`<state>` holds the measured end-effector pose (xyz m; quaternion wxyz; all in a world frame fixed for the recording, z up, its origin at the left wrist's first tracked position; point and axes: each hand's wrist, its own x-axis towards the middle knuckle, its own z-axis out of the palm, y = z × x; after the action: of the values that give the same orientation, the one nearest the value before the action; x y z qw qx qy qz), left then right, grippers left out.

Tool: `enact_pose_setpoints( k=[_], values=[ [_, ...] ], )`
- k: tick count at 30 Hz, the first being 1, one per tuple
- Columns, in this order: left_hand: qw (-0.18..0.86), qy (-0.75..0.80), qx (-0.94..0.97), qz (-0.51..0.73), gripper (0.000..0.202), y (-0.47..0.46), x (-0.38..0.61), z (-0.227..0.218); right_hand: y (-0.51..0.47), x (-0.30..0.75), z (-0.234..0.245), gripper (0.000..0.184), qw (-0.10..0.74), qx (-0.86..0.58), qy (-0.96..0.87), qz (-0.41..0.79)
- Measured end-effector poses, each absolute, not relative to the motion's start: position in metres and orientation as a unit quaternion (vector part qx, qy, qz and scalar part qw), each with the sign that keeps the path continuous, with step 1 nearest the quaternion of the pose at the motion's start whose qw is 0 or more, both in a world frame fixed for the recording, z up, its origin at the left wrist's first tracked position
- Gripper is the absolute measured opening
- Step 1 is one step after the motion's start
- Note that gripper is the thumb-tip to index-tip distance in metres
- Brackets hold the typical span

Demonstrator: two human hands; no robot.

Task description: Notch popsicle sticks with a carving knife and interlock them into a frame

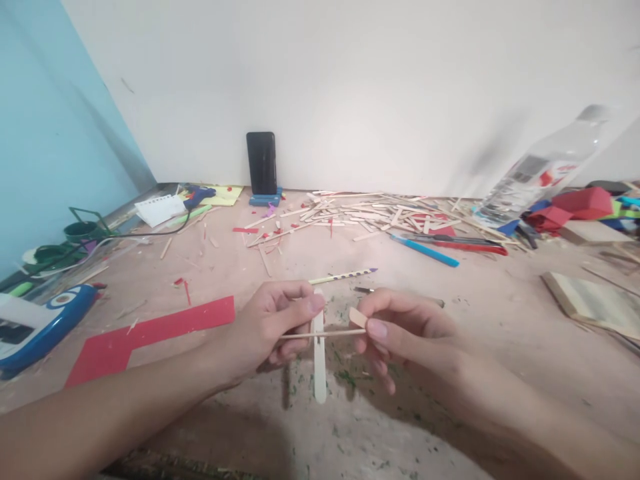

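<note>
My left hand point(273, 327) pinches the top of a pale flat craft stick point(319, 370) that hangs straight down above the table. A thin wooden skewer point(325, 333) crosses that stick sideways, its left end in my left fingers. My right hand point(400, 333) pinches the skewer's right end together with a short rounded stick piece point(357, 317). Both hands hover close together over the middle of the dusty work surface point(450, 313).
Behind the hands lie a striped pencil point(345, 274), a heap of wooden sticks point(370, 217), a blue pen point(425, 251) and a red cutter point(465, 245). A phone point(261, 163) leans on the wall. A red paper strip point(150, 333), glue gun point(197, 197), plastic bottle point(540, 167) and wood block point(590, 303) surround.
</note>
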<state>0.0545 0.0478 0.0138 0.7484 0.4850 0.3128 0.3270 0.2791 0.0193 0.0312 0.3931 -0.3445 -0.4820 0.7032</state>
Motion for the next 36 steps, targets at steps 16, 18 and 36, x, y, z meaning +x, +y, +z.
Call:
enact_pose_setpoints(
  k=[16, 18, 36],
  values=[
    [0.678, 0.36, 0.545, 0.338, 0.04, 0.039, 0.061, 0.018, 0.011, 0.274, 0.035, 0.013, 0.35, -0.419, -0.646, 0.534],
    [0.675, 0.359, 0.546, 0.343, 0.039, 0.038, 0.061, 0.018, 0.011, 0.274, 0.033, 0.01, 0.333, -0.422, -0.68, 0.499],
    [0.657, 0.37, 0.575, 0.318, 0.036, 0.036, 0.062, 0.021, 0.008, 0.278, 0.029, 0.01, 0.331, -0.415, -0.733, 0.426]
  ],
)
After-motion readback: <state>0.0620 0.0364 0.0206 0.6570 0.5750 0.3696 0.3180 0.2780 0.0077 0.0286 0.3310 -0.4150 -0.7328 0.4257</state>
